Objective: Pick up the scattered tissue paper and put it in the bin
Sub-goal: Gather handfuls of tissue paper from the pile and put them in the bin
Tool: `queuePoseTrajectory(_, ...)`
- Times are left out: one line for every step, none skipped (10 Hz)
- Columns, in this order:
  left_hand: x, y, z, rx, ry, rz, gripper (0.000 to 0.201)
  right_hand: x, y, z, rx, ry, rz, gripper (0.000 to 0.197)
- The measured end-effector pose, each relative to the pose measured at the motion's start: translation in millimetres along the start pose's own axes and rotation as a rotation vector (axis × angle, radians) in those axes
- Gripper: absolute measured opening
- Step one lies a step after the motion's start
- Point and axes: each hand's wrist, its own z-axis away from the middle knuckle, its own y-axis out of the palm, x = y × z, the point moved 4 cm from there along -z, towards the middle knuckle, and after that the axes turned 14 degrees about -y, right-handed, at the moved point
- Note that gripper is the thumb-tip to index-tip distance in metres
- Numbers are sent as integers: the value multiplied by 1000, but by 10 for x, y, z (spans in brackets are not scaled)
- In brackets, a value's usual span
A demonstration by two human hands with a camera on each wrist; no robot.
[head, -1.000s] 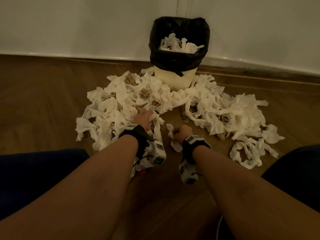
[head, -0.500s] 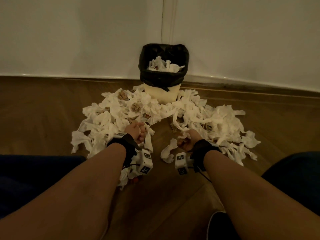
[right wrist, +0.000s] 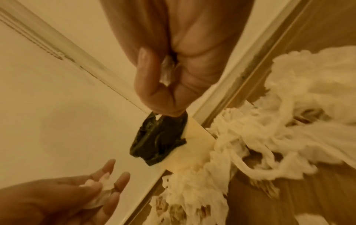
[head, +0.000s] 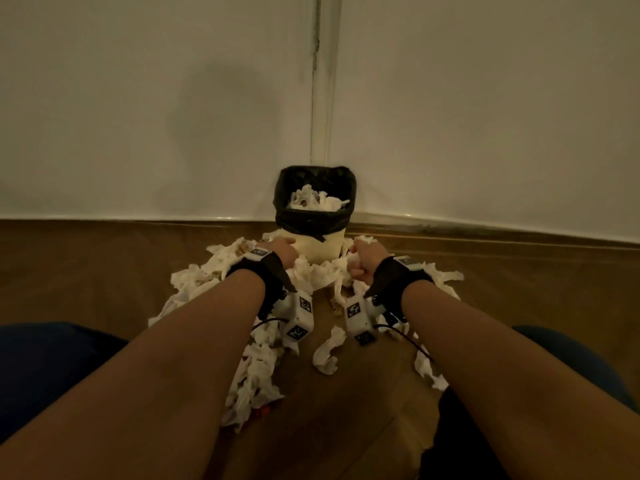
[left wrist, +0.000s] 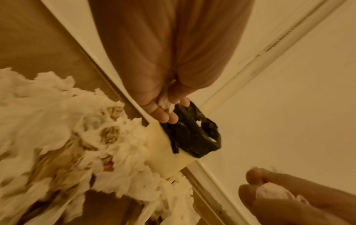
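A cream bin [head: 320,249] lined with a black bag [head: 313,220] stands in the wall corner, with tissue showing at its top. White tissue paper [head: 207,275] lies scattered on the wooden floor around it. My left hand [head: 282,251] is raised just left of the bin's front and holds a small wad of tissue [left wrist: 165,103] under its thumb, the fingers loosely curled. My right hand [head: 363,263] is a fist just right of the bin, gripping a crumpled tissue [right wrist: 168,73]. Both hands hang below the bin's rim.
More tissue strips [head: 327,351] lie on the floor [head: 86,271] under my wrists and near my knees [head: 52,358]. White walls [head: 138,116] meet behind the bin. Stained brownish scraps [left wrist: 110,134] sit within the left pile.
Both hands have lifted off the floor pile and moved forward and up to either side of the bin, each carrying tissue. The head view has tilted up toward the wall.
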Motion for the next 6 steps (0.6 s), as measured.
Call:
queuePoseTrajectory(-270, -188, 99, -41, 98, 60, 45, 345, -30, -33, 2, -39, 51, 24)
queuePoseTrajectory(-528, -318, 254, 13, 187, 295, 37, 670, -57, -42, 26, -104, 106, 32)
queuePoseTrajectory(-657, -472, 326, -27, 276, 372, 25, 905, 6, -78, 25, -226, 185, 30)
queuePoseTrajectory(-719, -601, 272, -156, 332, 332, 19, 1085, 117, -165, 0, -286, 277, 33)
queuePoseTrajectory(-721, -623, 200, -228, 354, 303, 16, 1130, 180, -253, -8, -339, 366, 31)
queuePoseTrajectory(-725, -589, 5, -262, 352, 211, 25, 1017, 283, -430, -28, -268, 380, 20)
